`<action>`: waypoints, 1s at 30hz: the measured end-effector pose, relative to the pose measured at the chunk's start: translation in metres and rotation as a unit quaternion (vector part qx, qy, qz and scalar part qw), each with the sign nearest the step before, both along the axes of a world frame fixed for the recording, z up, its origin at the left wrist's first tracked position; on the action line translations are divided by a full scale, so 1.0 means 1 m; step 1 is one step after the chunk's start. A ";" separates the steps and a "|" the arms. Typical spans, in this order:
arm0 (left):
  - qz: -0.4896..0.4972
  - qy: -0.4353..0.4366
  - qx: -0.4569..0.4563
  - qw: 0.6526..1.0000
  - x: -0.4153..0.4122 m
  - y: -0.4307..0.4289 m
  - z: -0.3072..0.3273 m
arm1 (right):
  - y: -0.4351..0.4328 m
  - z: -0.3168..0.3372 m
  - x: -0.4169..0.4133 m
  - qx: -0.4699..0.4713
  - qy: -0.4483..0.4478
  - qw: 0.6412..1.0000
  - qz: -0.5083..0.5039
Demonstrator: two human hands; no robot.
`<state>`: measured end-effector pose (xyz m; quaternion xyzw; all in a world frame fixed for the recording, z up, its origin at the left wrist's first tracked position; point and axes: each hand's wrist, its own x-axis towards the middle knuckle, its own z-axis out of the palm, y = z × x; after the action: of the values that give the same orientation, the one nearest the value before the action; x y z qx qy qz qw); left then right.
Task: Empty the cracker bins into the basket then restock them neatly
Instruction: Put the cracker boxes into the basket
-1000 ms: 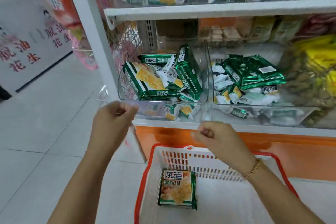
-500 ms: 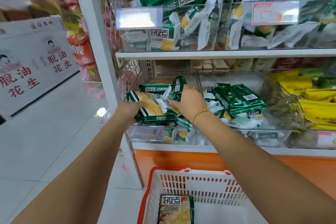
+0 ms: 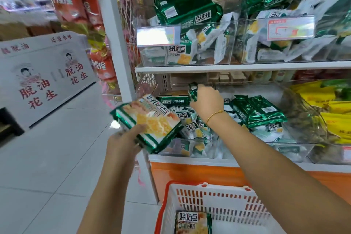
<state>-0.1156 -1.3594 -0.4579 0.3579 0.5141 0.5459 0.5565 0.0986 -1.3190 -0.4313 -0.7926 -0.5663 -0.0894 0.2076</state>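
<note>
Left hand: your left hand (image 3: 123,143) grasps a large cracker pack (image 3: 150,121) from below, with one finger up on its printed face.
Large pack: it is tilted and held out past the left front corner of the lower shelf (image 3: 190,160), outside the bin.
Right hand: your right hand (image 3: 208,100) reaches into the left bin (image 3: 191,147), fingers curled round a green pack (image 3: 193,91) that stands on end toward the bin's back edge.
Left bin: small cracker packets (image 3: 191,127) lie heaped in it, up to its front wall.
Right bin: green packs (image 3: 262,112) are stacked toward its left side.
Basket: the white basket (image 3: 188,185) with a red rim sits below the shelf's front edge.
In the basket: one cracker pack (image 3: 193,222) lies face up on the bottom, toward the left side.
Upper shelf: the upper shelf (image 3: 228,66) carries more clear bins heaped with packs, with a price tag (image 3: 157,36) on the left bin's front wall.
</note>
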 end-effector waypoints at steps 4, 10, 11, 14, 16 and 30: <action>-0.029 -0.105 -0.068 0.992 0.001 -0.045 -0.038 | -0.051 0.014 -0.011 0.024 -0.090 0.992 0.085; -0.108 -0.131 -0.173 0.970 0.011 -0.099 -0.091 | -0.153 0.028 0.009 0.123 0.106 0.978 0.131; -0.111 -0.137 -0.190 0.966 0.016 -0.106 -0.099 | -0.162 0.025 0.018 0.116 0.169 0.971 0.126; -0.118 -0.183 -0.232 0.948 0.033 -0.126 -0.115 | -0.178 0.003 0.049 0.094 0.407 0.902 0.107; -0.121 -0.213 -0.239 0.940 0.044 -0.139 -0.119 | -0.187 -0.021 0.061 0.087 0.548 0.826 0.096; -0.106 -0.269 -0.265 0.920 0.060 -0.171 -0.155 | -0.236 -0.146 0.018 0.030 0.726 0.682 0.079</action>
<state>-0.0557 -1.5300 -0.6132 0.0895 0.4299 0.4028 0.8030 0.1167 -1.5553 -0.5771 -0.5545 -0.2954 0.5139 0.5842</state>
